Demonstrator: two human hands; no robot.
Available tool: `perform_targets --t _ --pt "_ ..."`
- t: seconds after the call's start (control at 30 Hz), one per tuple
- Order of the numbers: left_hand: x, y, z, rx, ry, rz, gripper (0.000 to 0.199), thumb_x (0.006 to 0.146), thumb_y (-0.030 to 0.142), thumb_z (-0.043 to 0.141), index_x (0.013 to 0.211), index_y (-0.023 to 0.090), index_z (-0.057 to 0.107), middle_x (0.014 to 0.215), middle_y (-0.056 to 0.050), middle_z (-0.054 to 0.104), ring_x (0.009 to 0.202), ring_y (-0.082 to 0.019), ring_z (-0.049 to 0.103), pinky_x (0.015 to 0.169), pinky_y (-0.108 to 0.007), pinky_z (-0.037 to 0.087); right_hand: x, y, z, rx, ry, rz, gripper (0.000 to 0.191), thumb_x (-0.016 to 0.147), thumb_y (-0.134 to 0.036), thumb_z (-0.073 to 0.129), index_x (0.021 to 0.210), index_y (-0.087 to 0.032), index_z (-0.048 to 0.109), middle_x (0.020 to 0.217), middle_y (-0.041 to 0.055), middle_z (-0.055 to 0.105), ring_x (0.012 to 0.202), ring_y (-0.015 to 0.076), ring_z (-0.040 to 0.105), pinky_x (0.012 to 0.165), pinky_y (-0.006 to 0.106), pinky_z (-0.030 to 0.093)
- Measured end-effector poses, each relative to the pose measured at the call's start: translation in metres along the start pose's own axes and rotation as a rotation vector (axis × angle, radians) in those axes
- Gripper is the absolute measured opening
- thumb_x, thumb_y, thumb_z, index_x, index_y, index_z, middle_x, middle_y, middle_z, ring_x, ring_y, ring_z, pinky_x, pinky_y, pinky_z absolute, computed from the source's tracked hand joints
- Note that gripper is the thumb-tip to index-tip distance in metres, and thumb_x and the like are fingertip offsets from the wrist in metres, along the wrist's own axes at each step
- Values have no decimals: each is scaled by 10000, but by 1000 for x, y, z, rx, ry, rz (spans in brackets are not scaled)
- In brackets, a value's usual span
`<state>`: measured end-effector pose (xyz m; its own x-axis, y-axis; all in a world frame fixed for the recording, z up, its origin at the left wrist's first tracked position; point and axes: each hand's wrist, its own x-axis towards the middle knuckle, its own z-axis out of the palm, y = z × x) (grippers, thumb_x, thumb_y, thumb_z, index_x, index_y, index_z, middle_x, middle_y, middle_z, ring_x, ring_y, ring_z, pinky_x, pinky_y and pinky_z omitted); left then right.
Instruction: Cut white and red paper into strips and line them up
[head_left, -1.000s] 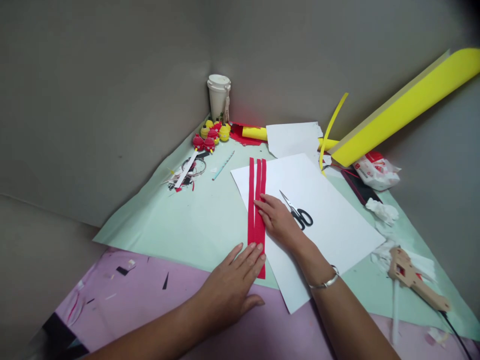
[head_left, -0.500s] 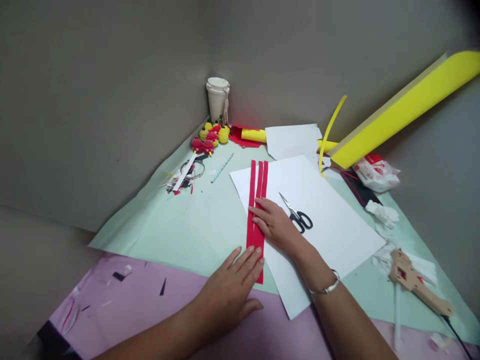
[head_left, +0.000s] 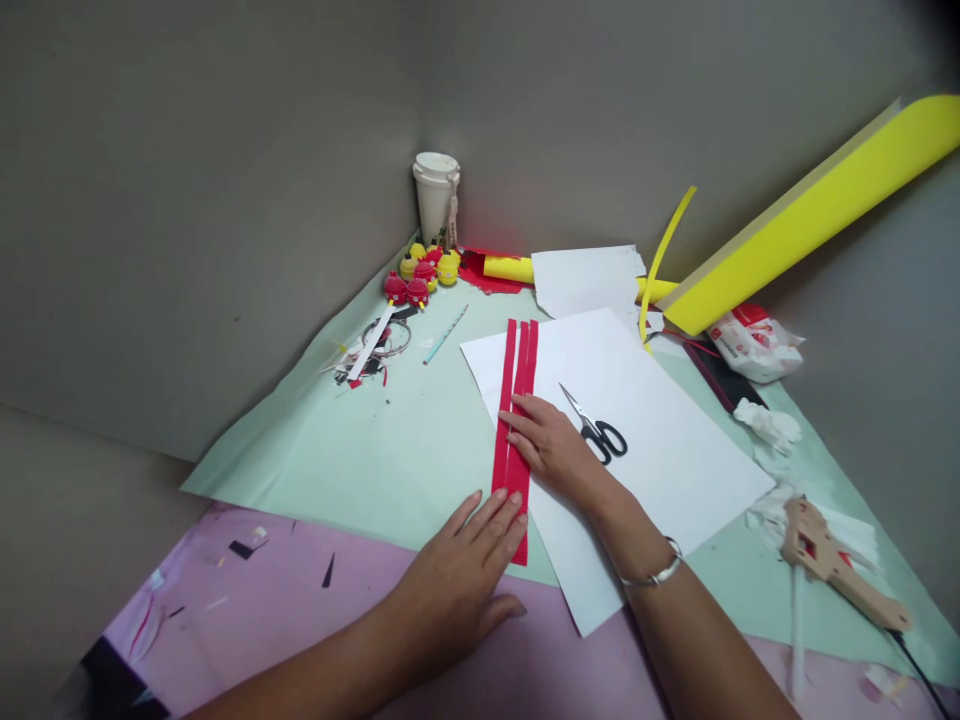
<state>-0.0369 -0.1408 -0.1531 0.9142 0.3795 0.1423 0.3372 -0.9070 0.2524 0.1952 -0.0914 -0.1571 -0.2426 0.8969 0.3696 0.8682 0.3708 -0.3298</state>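
Note:
Red strips (head_left: pixel 522 365) lie side by side, their far part over a large white sheet (head_left: pixel 660 440). My left hand (head_left: pixel 465 570) rests flat on their near end, fingers spread and thumb apart. Farther up the strips, my right hand (head_left: pixel 551 440) lies with its fingertips across them, fingers extended and a little apart. A silver bangle is on the right wrist. Scissors (head_left: pixel 598 430) with black handles lie on the white sheet just beyond my right hand, blades pointing away.
Red and yellow small lantern shapes (head_left: pixel 420 275) sit before a white cup (head_left: pixel 436 200). A pencil (head_left: pixel 445 335) and scraps lie left. At right are a glue gun (head_left: pixel 844 570), tissue pack (head_left: pixel 754 343), dark case (head_left: pixel 724 375) and yellow roll (head_left: pixel 817 215).
The far end of the left red strip has shifted slightly right, nearer the other strips. Both hands stay in nearly the same places.

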Motion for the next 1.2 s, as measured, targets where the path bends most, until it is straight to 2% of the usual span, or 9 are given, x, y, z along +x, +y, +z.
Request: perform_targets --t 0.33,0.67,1.2 --pt "3 5 -15 21 -69 -19 702 916 490 564 1462 106 348 1542 -149 318 1444 -296 254 1182 -471 214 1 -3 -1 10 25 -1 340 968 -247 472 1240 -152 654 1346 164 578 1270 290 510 1052 493 458" --pt "-16 25 -1 8 25 -12 641 926 373 556 1468 115 332 1546 -146 324 1443 -291 256 1180 -479 233 2 -4 -3 13 31 7 342 965 -258 480 1233 -143 659 1337 177 581 1265 301 514 1059 495 452" --pt "-19 28 3 67 66 -30 587 936 296 529 1465 117 347 1525 -136 370 1423 -270 310 1176 -456 249 0 0 1 6 44 7 352 985 -219 422 1235 -162 662 1341 159 588 1260 281 516 1059 486 453"
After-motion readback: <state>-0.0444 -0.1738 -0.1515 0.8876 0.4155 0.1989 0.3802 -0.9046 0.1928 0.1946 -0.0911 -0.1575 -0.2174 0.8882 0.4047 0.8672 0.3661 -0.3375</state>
